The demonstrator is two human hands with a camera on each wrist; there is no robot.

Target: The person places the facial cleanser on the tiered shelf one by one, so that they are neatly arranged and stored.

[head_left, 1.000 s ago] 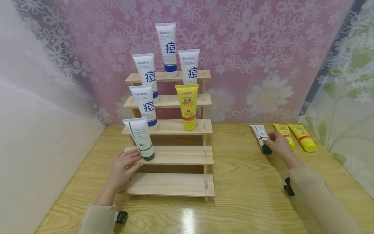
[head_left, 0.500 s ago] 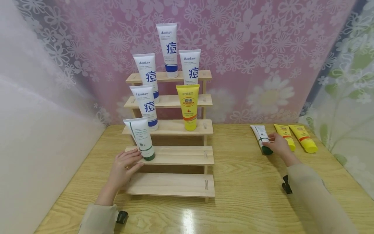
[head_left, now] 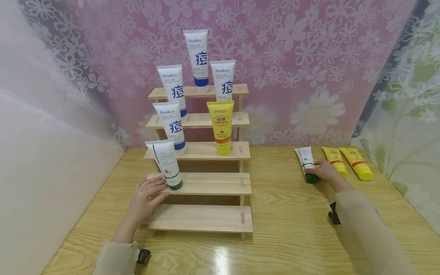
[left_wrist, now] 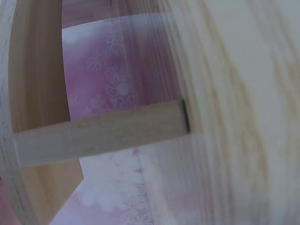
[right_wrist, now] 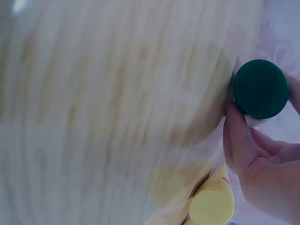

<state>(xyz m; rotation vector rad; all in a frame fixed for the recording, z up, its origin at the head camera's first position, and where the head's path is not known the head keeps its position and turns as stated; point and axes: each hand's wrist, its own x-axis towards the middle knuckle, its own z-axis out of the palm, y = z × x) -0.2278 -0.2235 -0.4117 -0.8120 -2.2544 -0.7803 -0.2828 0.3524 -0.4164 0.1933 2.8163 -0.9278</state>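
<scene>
On the table at the right, my right hand (head_left: 327, 173) grips a white squeeze tube with a green cap (head_left: 305, 156) near its cap end. The right wrist view shows the round green cap (right_wrist: 260, 89) end-on, with fingers on both sides of it. My left hand (head_left: 146, 196) rests at the left end of the second-lowest shelf (head_left: 213, 183), its fingers extended beside another white tube with a green cap (head_left: 166, 162) standing there. Whether those fingers touch this tube, I cannot tell. The left wrist view shows only shelf wood, no hand.
The stepped wooden rack (head_left: 203, 217) holds several white tubes with blue bands (head_left: 196, 57) and one yellow tube (head_left: 221, 128) on its upper shelves. Two yellow tubes (head_left: 335, 160) lie just beyond my right hand. A flowered backdrop (head_left: 292, 76) stands behind the table.
My right hand has shifted slightly left and nearer, and the cap end of its white tube has swung left and nearer with it. My left hand stays in place.
</scene>
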